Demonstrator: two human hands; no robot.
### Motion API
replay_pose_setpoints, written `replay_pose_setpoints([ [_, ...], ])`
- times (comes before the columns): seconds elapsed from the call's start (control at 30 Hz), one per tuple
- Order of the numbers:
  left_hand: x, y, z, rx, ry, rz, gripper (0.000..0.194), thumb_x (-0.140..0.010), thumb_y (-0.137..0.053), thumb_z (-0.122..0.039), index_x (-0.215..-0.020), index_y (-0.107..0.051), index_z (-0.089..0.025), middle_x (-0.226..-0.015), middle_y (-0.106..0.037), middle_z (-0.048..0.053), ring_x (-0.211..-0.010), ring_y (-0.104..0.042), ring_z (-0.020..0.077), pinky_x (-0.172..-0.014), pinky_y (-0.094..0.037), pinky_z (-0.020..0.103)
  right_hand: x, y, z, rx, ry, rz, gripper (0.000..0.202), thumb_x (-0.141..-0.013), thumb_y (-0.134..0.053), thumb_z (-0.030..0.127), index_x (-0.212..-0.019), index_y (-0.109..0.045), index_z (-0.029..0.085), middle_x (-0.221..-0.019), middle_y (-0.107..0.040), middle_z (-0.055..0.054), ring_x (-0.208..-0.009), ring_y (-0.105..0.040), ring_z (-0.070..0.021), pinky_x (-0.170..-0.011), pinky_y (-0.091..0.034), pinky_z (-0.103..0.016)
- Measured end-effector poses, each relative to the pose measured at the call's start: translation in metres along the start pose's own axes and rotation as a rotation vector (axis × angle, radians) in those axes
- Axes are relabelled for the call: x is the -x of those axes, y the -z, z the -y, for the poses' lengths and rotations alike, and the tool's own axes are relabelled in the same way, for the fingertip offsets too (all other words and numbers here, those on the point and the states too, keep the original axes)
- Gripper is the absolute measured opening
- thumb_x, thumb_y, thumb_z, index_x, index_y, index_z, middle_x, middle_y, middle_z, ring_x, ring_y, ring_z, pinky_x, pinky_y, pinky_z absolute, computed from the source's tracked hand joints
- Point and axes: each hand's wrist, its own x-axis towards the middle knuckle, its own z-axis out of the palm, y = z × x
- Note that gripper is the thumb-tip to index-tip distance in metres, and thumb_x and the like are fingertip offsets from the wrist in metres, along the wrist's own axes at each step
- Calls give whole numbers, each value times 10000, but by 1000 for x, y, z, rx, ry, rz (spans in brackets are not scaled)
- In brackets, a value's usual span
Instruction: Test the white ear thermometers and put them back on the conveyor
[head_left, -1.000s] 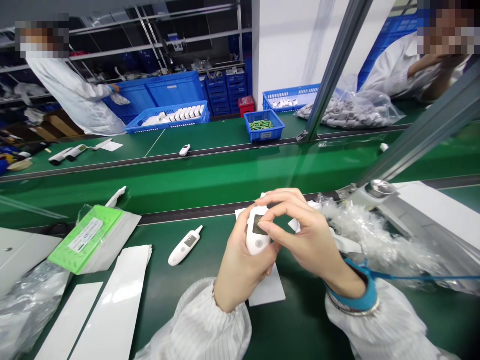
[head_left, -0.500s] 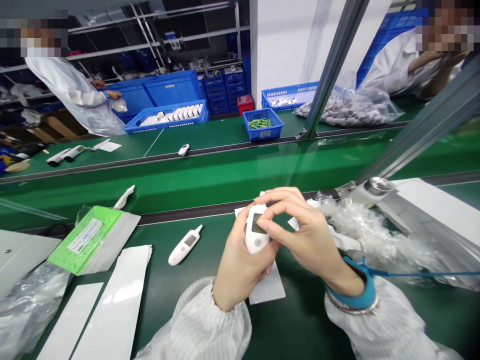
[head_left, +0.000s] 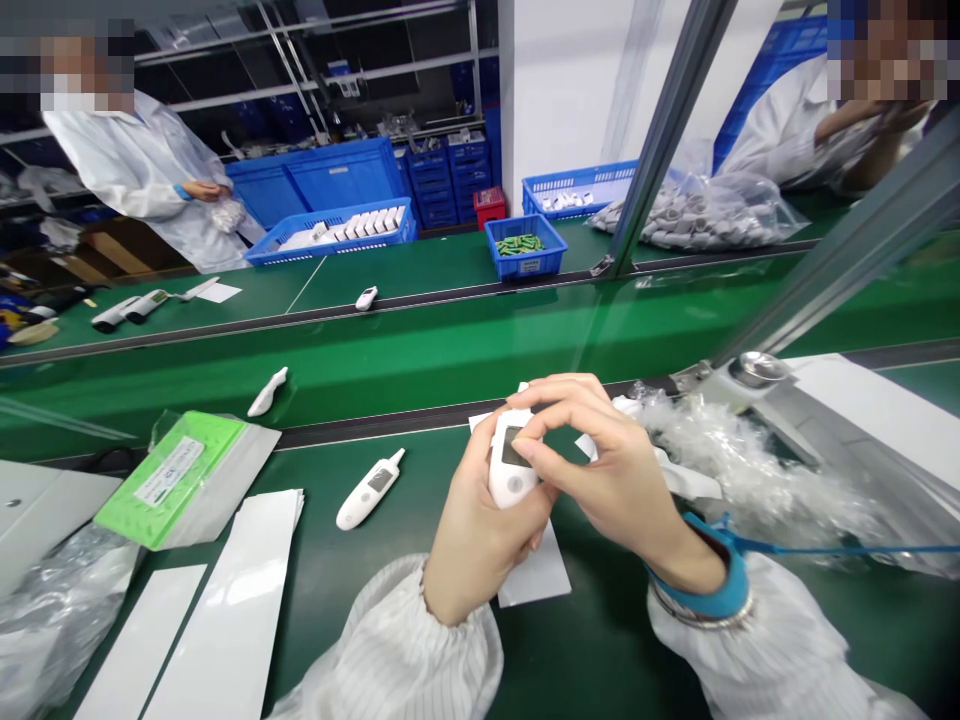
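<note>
My left hand [head_left: 480, 530] is wrapped round a white ear thermometer [head_left: 510, 484], its dark screen and round button facing up. My right hand [head_left: 600, 455] closes on the same thermometer from the right, thumb tip at the screen and fingertips at its upper edge. The fingers partly hide the probe end. Under the hands lies a white sheet [head_left: 541, 575]. A second ear thermometer [head_left: 370, 492] rests on the green bench to the left, probe pointing away. A blue wrist strap [head_left: 720, 590] with a cord is on my right wrist.
Beyond the bench edge a green belt [head_left: 420, 360] carries a white thermometer [head_left: 268, 392]. White strips [head_left: 232, 600] and a green-topped packet [head_left: 176, 480] lie left; crumpled clear plastic [head_left: 750, 470] lies right. Blue bins [head_left: 525, 262] and two people in white coats are across.
The white thermometer on the belt has shifted right. The person at the far left has turned and drawn their hands closer to the body. My hands have barely moved.
</note>
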Motion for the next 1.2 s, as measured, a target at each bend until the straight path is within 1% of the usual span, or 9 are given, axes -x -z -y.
replay_pose_setpoints([
  [0.27, 5, 3, -5, 35, -32, 79, 578, -850, -652, -232, -1353, -367, -222, -555, -465, -85, -422, -371, 56, -345, -257, 123, 1, -1, 0, 33, 35, -8, 145, -832, -671, 103, -800, -600, 225, -1016, -691, -17, -1078, -565, -190, -953, -450, -371],
  [0.4, 6, 4, -3, 128, -37, 75, 535, -928, -536, -362, -1408, -335, -233, -657, -521, -38, -409, -379, 61, -317, -202, 135, 1, -1, -4, 29, -64, -85, 124, -832, -682, 165, -818, -577, 230, -1056, -646, -36, -1074, -568, -210, -948, -455, -413],
  [0.53, 5, 2, 0, 140, -31, 72, 474, -941, -522, -345, -1381, -373, -252, -841, -572, 11, -419, -413, 47, -296, -197, 139, 0, 1, -9, -90, -171, -166, 80, -860, -641, 202, -867, -572, 240, -1052, -633, -43, -1079, -584, -216, -970, -461, -429],
  [0.6, 6, 2, 0, 129, -24, 88, 485, -954, -507, -345, -1400, -346, -243, -732, -558, -14, -404, -366, 46, -303, -201, 133, 0, 2, -8, -152, -211, -128, 183, -844, -665, 230, -1007, -587, 254, -1142, -621, -48, -1125, -581, -218, -997, -465, -421],
  [0.67, 7, 1, 1, 103, -19, 96, 511, -964, -493, -357, -1425, -308, -235, -611, -514, -46, -403, -345, 55, -320, -218, 129, 1, 2, -6, -176, -244, -24, 410, -795, -725, 258, -1171, -562, 272, -1236, -611, -43, -1154, -581, -218, -997, -480, -400],
  [0.73, 8, 0, 2, 69, -17, 99, 525, -970, -486, -359, -1441, -287, -237, -541, -460, -69, -417, -361, 66, -344, -241, 127, 0, 1, -4, -183, -272, 63, 500, -760, -759, 269, -1218, -558, 274, -1203, -652, -31, -1105, -616, -211, -940, -519, -370],
  [0.9, 9, -2, 1, 48, -19, 123, 470, -941, -504, -286, -1381, -350, -227, -666, -547, -37, -401, -349, 38, -349, -224, 143, -4, 3, -5, -235, -385, 26, 211, -818, -691, 296, -1021, -659, 248, -973, -739, -9, -678, -681, -158, -589, -562, -300],
  [1.07, 5, -2, -1, 75, -23, 139, 310, -915, -503, -336, -1190, -480, -194, -743, -565, -12, -368, -327, 25, -327, -169, 163, -7, 4, -9, -205, -383, 1, 112, -867, -649, 309, -934, -692, 230, -886, -760, -4, -884, -712, -195, -787, -574, -324],
  [1.2, -1, -2, 1, 21, -73, 5, 292, -993, -388, -427, -1065, -537, -186, -741, -575, -13, -345, -388, 25, -345, -225, 179, -5, 3, -10, -326, -402, 81, 205, -966, -520, 343, -1043, -673, 231, -1002, -754, -10, -888, -716, -167, -827, -571, -308],
])
